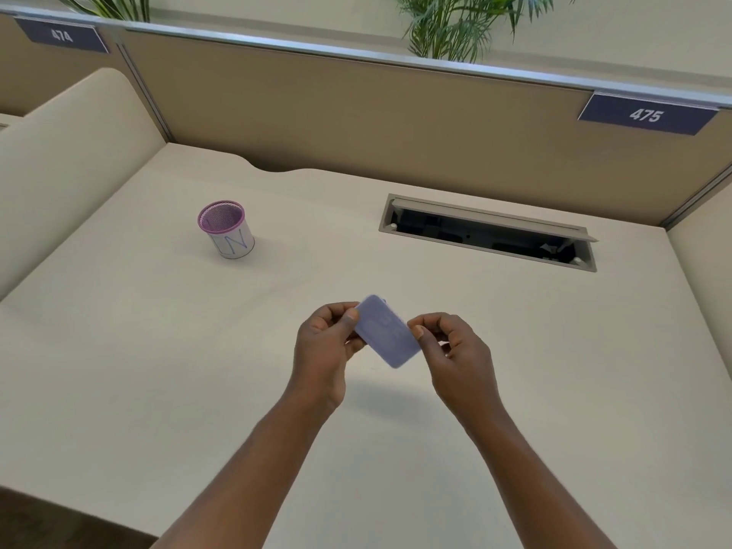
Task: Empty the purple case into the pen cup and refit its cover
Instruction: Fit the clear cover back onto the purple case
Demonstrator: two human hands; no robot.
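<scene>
A small flat purple case (387,331) with rounded corners hangs above the middle of the desk, tilted diagonally, its cover on. My left hand (326,342) pinches its upper left end between thumb and fingers. My right hand (451,346) pinches its right edge. The contents of the case are hidden. The pen cup (227,228), a purple mesh cup wrapped in white paper with blue marks, stands upright at the back left of the desk, well apart from both hands. Its inside looks empty from here.
The beige desk (158,350) is bounded by tan partition walls. An open cable hatch (489,233) is sunk into the desk at the back right. A rounded beige divider (67,140) rises at the left. Number signs 474 and 475 hang on the partition.
</scene>
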